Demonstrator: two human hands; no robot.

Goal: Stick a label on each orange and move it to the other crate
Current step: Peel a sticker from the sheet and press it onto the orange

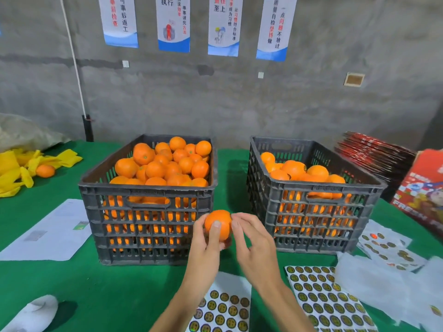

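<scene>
My left hand (206,238) grips an orange (221,221) in front of the gap between two black slatted crates, thumb across its front. My right hand (251,238) is beside the orange with its fingertips at the fruit's right side; whether a label sits under them is hidden. The left crate (146,188) is heaped with oranges. The right crate (314,185) is about half full of oranges. Sheets of round gold-green labels (328,298) lie on the green table in front of me, one under my forearms (223,307).
White paper sheets (55,231) lie left of the left crate. Yellow foam nets with one loose orange (45,170) are at the far left. Used label backing (388,248) and a red printed carton (424,188) stand at the right. A white object (36,312) sits bottom left.
</scene>
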